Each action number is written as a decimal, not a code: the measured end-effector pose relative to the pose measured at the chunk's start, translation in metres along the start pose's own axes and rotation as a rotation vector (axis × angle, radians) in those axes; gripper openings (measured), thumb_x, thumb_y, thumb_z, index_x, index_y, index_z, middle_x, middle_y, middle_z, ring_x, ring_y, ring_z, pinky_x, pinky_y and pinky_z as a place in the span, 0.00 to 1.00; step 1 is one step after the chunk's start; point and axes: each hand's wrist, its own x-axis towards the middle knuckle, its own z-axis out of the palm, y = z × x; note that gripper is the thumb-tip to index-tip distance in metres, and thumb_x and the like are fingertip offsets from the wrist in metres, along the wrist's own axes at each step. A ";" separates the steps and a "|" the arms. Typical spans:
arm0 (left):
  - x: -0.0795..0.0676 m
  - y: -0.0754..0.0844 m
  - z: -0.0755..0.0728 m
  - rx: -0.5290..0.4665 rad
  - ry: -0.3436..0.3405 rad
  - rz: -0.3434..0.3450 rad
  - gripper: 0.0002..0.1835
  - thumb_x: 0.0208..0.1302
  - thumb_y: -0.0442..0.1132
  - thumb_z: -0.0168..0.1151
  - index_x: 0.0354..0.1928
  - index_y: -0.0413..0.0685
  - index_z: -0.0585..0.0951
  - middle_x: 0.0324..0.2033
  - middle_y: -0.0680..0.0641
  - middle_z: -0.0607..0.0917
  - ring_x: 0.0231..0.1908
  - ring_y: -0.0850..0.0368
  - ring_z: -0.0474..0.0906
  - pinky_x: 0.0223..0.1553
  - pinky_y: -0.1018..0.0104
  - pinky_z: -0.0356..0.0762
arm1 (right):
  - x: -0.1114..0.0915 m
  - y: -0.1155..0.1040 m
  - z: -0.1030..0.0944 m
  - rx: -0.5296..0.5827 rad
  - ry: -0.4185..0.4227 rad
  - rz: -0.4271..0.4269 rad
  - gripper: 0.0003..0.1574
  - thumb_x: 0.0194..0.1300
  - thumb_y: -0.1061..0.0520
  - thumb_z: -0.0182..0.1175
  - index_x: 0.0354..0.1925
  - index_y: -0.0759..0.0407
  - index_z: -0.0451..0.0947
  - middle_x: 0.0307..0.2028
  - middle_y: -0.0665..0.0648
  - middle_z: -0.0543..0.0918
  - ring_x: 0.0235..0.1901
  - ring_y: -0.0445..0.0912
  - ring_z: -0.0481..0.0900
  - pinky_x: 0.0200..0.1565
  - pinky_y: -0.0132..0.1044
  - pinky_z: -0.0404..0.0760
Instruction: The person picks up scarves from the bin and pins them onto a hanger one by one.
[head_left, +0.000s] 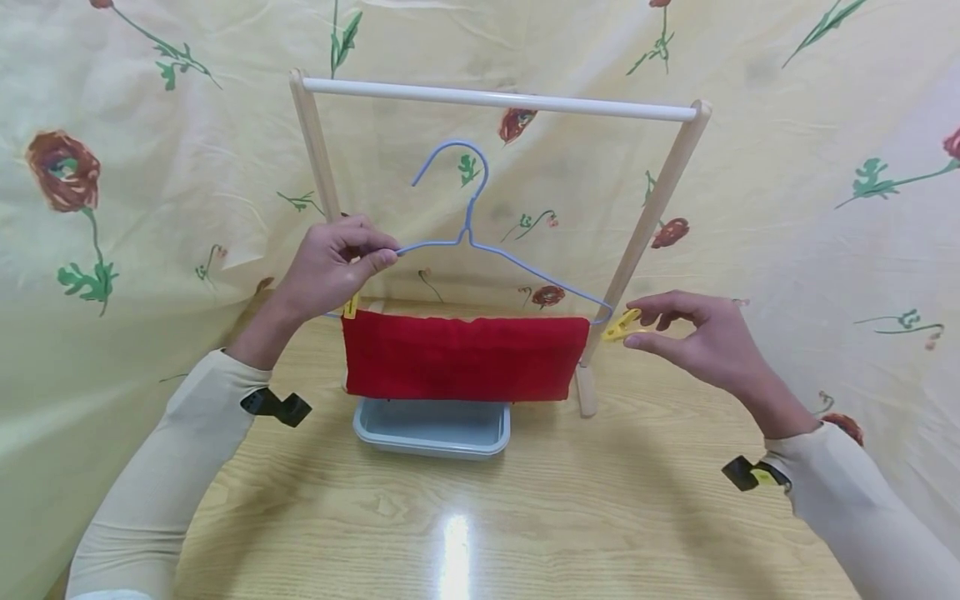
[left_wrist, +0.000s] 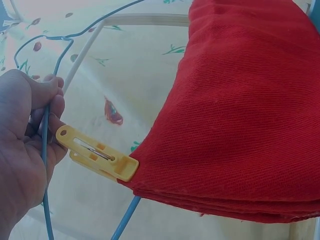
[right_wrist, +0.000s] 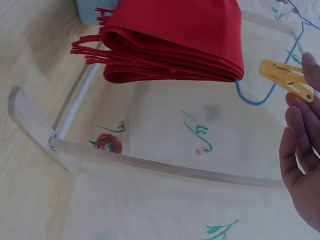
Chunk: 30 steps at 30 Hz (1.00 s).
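Observation:
My left hand (head_left: 333,262) pinches the left shoulder of a blue wire hanger (head_left: 468,236), holding it up in front of the rack. Over the hanger's lower bar hangs a folded red scarf (head_left: 465,358), its fringe showing in the right wrist view. A yellow clothespin (left_wrist: 97,154) clips the scarf's left end to the bar, close by the left fingers. Off the hanger's right corner, my right hand (head_left: 708,342) pinches a second yellow clothespin (right_wrist: 285,77) between thumb and fingers. That clothespin stands just beside the scarf's right end, apart from the cloth.
Behind the hanger stands a small rack with a white rail (head_left: 495,98) and wooden legs (head_left: 652,225). A light blue tray (head_left: 431,450) sits on the wood-grain table (head_left: 360,517) below the scarf. A flowered cloth (head_left: 187,150) hangs at the back and sides.

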 end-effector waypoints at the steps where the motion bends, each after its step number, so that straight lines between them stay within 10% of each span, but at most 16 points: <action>1: 0.000 0.000 0.000 0.000 -0.001 0.000 0.04 0.60 0.24 0.71 0.37 0.34 0.89 0.27 0.45 0.81 0.25 0.58 0.69 0.26 0.70 0.66 | 0.002 -0.001 0.000 -0.009 0.009 -0.013 0.25 0.47 0.67 0.80 0.46 0.55 0.89 0.36 0.30 0.85 0.33 0.34 0.79 0.32 0.24 0.74; 30: 0.001 0.001 0.002 -0.026 -0.002 0.015 0.04 0.60 0.24 0.71 0.36 0.34 0.89 0.26 0.47 0.81 0.25 0.59 0.69 0.26 0.72 0.66 | 0.027 -0.007 0.017 -0.030 0.093 -0.233 0.14 0.43 0.71 0.81 0.29 0.58 0.91 0.25 0.51 0.89 0.21 0.28 0.78 0.24 0.20 0.73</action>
